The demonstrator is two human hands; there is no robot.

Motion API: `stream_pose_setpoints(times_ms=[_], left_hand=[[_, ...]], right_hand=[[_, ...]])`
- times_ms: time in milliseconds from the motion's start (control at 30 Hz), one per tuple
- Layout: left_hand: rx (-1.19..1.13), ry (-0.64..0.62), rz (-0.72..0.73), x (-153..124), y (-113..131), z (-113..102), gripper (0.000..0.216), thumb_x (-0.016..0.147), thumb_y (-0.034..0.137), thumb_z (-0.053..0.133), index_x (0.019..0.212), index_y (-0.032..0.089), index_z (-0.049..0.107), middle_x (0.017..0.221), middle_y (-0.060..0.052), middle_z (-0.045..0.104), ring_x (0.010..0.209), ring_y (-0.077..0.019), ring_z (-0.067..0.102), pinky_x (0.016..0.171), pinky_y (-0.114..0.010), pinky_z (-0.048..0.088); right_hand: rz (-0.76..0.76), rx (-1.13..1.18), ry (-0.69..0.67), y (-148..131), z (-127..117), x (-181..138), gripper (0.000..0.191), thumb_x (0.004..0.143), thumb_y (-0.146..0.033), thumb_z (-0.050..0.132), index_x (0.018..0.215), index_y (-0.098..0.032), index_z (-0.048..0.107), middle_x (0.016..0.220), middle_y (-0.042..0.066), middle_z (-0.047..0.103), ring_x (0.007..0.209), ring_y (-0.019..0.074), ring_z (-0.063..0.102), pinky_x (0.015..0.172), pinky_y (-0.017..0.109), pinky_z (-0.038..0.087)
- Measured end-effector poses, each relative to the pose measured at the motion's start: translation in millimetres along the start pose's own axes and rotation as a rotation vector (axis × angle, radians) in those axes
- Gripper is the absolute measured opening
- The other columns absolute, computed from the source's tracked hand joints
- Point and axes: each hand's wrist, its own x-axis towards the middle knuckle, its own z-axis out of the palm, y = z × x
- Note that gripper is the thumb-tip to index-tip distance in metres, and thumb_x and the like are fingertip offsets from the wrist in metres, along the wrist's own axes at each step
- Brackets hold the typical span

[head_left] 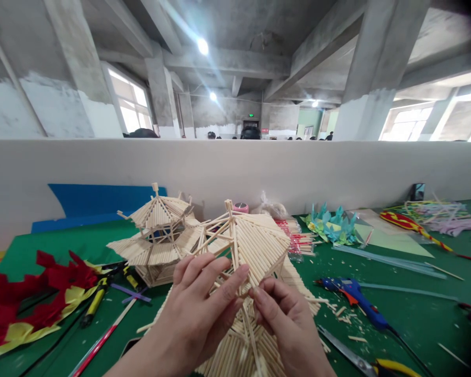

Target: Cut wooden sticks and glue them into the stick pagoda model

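Both your hands are pinched shut on the same thing: left hand (198, 309) and right hand (284, 319) each have fingertips clamped on the lower edge of the stick roof (255, 241). It sits tilted up over the bigger stick base (243, 348), right under your wrists.

My take: go light on the pinch. Those thin sticks look like they'd crack or pop loose, so grab the ribs rather than the flat panels.

The blue glue gun (353, 293) lies just to your right on the green mat (416, 314) among stick offcuts, with the cutters (392, 366) nearer you. On the left there's a red and yellow paper flower (31, 303). Behind the roof stands a finished stick pavilion (157, 230), a teal paper lotus (332, 222) is further right, and then comes the white partition (259, 167).
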Motion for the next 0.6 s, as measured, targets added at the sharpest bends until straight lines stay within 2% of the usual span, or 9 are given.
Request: stream_pose_setpoints(times_ms=[367,500,600], left_hand=[[-0.072,-0.041,-0.020,5.0,1.6,-4.4,0.036,0.080,0.011,0.049,0.114,0.021,0.048,0.105,-0.005,0.049,0.100,-0.0235,0.038,0.086,-0.041,0.031],[-0.063,-0.095,0.018,3.6,0.0,-5.5,0.040,0.079,0.007,0.048,0.117,0.019,0.045,0.107,-0.007,0.046,0.101,-0.0239,0.036,0.086,-0.041,0.031],[-0.055,-0.090,0.011,1.7,0.0,-5.5,0.041,0.079,0.007,0.048,0.118,0.020,0.045,0.108,-0.007,0.046,0.101,-0.0245,0.036,0.086,-0.043,0.030]], right_hand=[[-0.023,-0.017,-0.027,2.2,-2.3,1.6,0.028,0.063,-0.038,0.071,0.059,-0.014,0.056,0.047,-0.007,0.047,0.045,0.0021,0.040,0.044,0.013,0.028],[-0.012,-0.033,-0.034,2.2,-3.3,1.8,0.030,0.064,-0.039,0.071,0.060,-0.014,0.056,0.047,-0.007,0.046,0.044,0.0017,0.038,0.043,0.013,0.027],[-0.010,-0.030,-0.040,3.3,-4.0,1.9,0.030,0.063,-0.040,0.071,0.060,-0.014,0.056,0.047,-0.007,0.046,0.044,0.0017,0.037,0.043,0.013,0.027]])
